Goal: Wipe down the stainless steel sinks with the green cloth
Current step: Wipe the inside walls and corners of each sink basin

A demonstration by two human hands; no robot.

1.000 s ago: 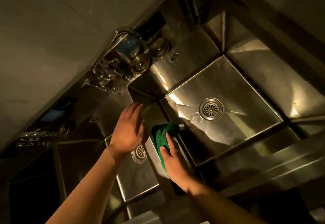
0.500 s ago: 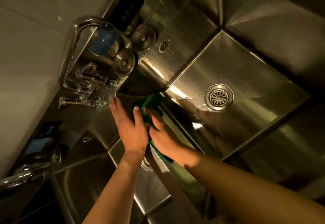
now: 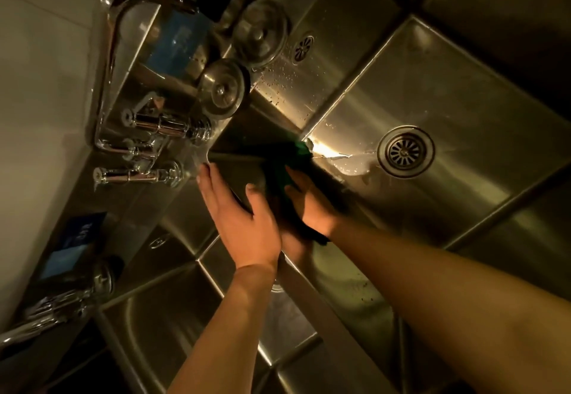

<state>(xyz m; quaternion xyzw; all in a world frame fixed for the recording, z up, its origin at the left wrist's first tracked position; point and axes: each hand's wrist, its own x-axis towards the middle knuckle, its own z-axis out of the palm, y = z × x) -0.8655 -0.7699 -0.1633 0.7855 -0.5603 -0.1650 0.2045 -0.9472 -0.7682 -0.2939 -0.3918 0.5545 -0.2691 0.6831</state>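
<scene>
Chrome taps (image 3: 139, 174) jut at the left. The left hand (image 3: 247, 226) lies flat on the divider (image 3: 306, 294) between the sinks (image 3: 448, 84), grip released. Beside it, the right hand (image 3: 312, 208) presses the green cloth (image 3: 289, 161) against the divider with straight fingers, near the drain (image 3: 405, 151).
</scene>
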